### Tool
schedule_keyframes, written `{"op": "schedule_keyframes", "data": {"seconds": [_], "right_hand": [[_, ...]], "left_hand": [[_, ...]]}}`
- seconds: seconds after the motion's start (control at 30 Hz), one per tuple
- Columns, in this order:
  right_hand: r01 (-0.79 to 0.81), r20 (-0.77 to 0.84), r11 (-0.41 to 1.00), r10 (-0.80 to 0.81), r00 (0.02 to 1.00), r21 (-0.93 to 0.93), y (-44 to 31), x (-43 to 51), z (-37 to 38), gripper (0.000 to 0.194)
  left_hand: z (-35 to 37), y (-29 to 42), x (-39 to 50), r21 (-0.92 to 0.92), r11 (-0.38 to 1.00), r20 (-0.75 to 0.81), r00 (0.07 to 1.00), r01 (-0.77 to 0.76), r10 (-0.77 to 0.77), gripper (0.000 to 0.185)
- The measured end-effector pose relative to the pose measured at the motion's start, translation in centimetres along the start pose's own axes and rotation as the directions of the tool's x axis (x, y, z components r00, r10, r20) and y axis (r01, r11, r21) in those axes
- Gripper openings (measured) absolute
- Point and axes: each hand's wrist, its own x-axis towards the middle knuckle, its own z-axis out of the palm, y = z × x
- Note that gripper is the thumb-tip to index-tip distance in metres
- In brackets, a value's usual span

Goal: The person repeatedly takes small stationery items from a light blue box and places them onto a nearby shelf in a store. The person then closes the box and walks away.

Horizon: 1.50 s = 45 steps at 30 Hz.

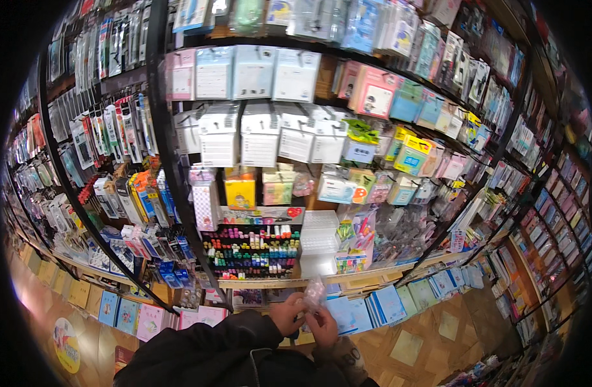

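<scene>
A small clear plastic packet (316, 292) is pinched between my two hands in front of the lower shelf; its contents are too blurred to name. My left hand (287, 313) grips its lower left side with bent fingers. From below and to the right, my right hand (323, 326) has its fingertips on the packet's lower end. Just beyond the hands runs a wooden shelf edge (267, 283). Above it stands a rack of coloured marker pens (252, 254), next to a white stepped display stand (319, 239) with mostly bare tiers.
Bagged notepads (259, 140) and stationery packs hang on hooks ahead. Blue notebooks (346, 313) lie low to the right of my hands, pink notebooks (153, 321) to the left. Black metal uprights (167, 121) divide the shelving. A patterned wooden floor (421, 338) lies below.
</scene>
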Motion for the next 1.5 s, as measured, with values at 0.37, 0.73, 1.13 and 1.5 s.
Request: {"op": "schedule_keyframes", "data": {"seconds": [0.37, 0.73, 1.13, 1.5], "right_hand": [[-0.156, -0.429, 0.980, 0.088, 0.899, -0.125, -3.4, -11.7, -20.8, 0.017], [0.070, -0.793, 0.997, -0.027, 0.609, 0.020, -6.8, -19.4, -30.1, 0.018], [0.019, -0.781, 1.000, 0.002, 0.624, 0.018, -6.2, -19.9, -46.2, 0.028], [-0.054, -0.853, 0.989, -0.088, 0.515, -0.134, -12.7, -15.5, -69.2, 0.032]], "left_hand": [[21.8, 8.5, 5.2, -0.433, 0.891, 0.101, 0.990, 0.135, -0.101, 0.040], [33.3, 18.0, 11.3, -0.536, 0.833, 0.510, 0.839, 0.137, 0.190, 0.020], [50.5, 22.3, 21.3, -0.552, 0.824, 0.644, 0.693, 0.129, 0.322, 0.020], [67.8, 30.8, 37.9, -0.586, 0.793, 0.652, 0.678, 0.167, 0.339, 0.022]]}}
